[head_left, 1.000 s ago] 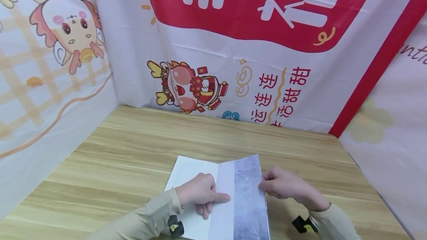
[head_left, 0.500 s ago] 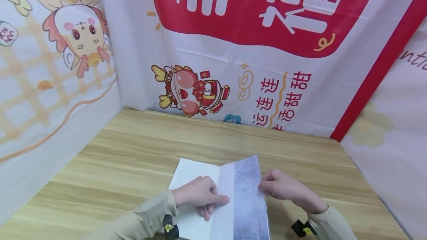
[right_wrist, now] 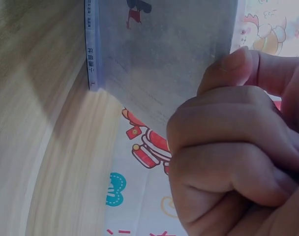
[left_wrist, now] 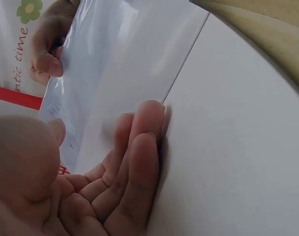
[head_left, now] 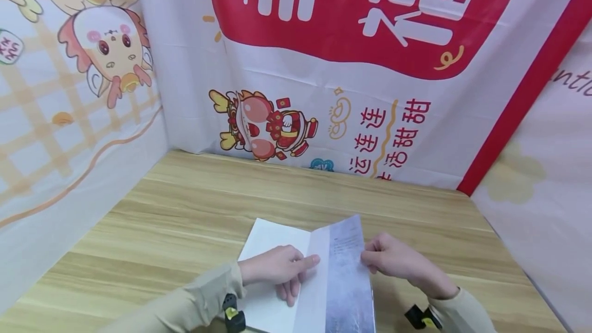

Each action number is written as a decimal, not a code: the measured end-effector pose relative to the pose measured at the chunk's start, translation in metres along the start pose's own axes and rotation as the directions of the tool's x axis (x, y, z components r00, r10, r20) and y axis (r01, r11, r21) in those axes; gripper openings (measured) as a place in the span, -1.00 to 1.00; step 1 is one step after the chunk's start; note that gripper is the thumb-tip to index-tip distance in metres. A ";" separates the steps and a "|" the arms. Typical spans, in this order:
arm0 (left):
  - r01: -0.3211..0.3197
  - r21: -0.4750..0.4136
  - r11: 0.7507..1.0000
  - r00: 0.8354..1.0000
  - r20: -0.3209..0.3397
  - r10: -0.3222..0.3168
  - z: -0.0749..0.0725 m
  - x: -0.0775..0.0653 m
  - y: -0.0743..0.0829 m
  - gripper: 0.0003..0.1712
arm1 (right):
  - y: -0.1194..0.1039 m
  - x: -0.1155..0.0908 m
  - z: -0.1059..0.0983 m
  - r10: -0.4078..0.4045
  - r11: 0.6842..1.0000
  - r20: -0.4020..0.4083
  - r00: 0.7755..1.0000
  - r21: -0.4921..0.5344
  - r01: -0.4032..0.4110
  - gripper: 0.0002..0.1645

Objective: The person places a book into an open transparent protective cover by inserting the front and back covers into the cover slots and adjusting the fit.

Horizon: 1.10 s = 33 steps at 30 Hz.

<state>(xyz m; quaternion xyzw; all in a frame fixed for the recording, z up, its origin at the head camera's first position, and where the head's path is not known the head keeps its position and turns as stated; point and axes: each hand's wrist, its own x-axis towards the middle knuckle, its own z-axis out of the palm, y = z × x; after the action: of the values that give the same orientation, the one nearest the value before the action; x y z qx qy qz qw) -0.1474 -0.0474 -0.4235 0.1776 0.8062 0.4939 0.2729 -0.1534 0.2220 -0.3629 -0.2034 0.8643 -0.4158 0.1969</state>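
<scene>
An open book [head_left: 273, 227] lies on the table in the head view. Its left side is plain white. The right-hand leaf [head_left: 347, 271] slants up from the fold, part white and part bluish-grey with small print. My left hand [head_left: 277, 266] rests on the book near the fold, thumb extended over the raised leaf; in the left wrist view, its fingertips [left_wrist: 148, 115] touch the page along the crease. My right hand [head_left: 393, 258] pinches the leaf's outer edge between thumb and bent fingers. The right wrist view shows the leaf's grey underside [right_wrist: 164, 54] and a printed spine [right_wrist: 92, 49].
The wood-grain table [head_left: 185, 209] spreads around the book. Printed cloth hangs close behind it, with a red-and-white back panel [head_left: 296, 66] and side panels at left [head_left: 83, 117] and right [head_left: 550, 168]. Each wrist wears a small black camera strap.
The book's left part has shifted slightly right. My left thumb has moved a little up along the fold. My right hand still pinches the leaf in nearly the same place.
</scene>
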 end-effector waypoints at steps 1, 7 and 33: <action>0.003 -0.006 1.000 1.000 0.015 -0.002 -0.003 -0.001 0.001 -0.31 | -0.001 0.000 0.001 0.001 1.000 -0.008 1.000 -0.004 -0.001 -0.70; -0.018 0.063 0.998 1.000 -0.014 0.019 -0.024 -0.007 0.014 -0.40 | -0.005 0.002 0.003 -0.018 0.999 -0.079 0.997 -0.047 0.014 -0.70; -0.132 0.342 0.930 0.989 -0.013 0.145 -0.011 0.032 0.111 -0.40 | -0.016 -0.002 0.012 -0.018 0.997 -0.205 0.979 -0.079 0.002 -0.68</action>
<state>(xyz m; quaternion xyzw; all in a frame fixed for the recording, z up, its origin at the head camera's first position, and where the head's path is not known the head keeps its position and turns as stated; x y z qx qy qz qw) -0.1775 0.0124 -0.3288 0.2689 0.8701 0.3683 0.1871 -0.1429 0.2061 -0.3562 -0.1713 0.8945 -0.4014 0.0964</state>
